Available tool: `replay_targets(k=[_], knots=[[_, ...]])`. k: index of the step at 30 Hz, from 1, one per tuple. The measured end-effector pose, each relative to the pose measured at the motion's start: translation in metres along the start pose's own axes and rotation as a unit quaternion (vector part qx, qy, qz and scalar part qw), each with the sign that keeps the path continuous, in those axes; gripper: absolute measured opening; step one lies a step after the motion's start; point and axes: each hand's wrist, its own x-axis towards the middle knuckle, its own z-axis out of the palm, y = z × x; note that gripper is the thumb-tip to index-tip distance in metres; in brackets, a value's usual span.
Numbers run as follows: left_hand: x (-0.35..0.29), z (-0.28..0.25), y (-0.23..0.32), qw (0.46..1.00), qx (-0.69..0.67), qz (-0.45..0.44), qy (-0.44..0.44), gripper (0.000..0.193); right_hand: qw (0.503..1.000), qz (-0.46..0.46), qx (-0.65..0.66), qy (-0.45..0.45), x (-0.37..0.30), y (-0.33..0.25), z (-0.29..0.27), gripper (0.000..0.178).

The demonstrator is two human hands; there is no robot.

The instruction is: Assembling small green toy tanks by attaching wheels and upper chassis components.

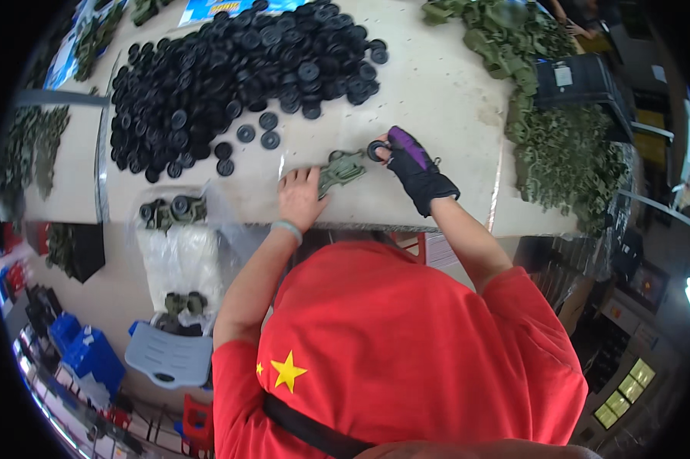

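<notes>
My bare left hand rests on the table near its front edge. Its thumb side presses against an olive-green toy vehicle body, holding it on the tabletop. Just right of that part is my right hand, in a black and purple fingerless glove. Between its fingertips it pinches a black toy wheel, close to the right end of the green body but seemingly apart from it. A few loose wheels lie beyond my left hand.
A large heap of black wheels spreads across the table's far left. Green plastic parts pile up at the right, around a black bin. Left of me, a plastic bag on a grey chair bears wheeled green vehicles.
</notes>
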Motion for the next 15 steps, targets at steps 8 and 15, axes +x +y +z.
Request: replay_targets(k=[8,15], knots=[[-0.003,0.001,-0.001,0.999,0.014,-0.031,-0.016,0.062,0.988,-0.082,-0.125,-0.037,-0.001,-0.023,0.041,0.016],[-0.010,0.004,-0.002,1.000,0.003,-0.027,-0.006,0.060,0.930,-0.206,-0.287,-0.099,0.016,-0.032,0.056,0.026]])
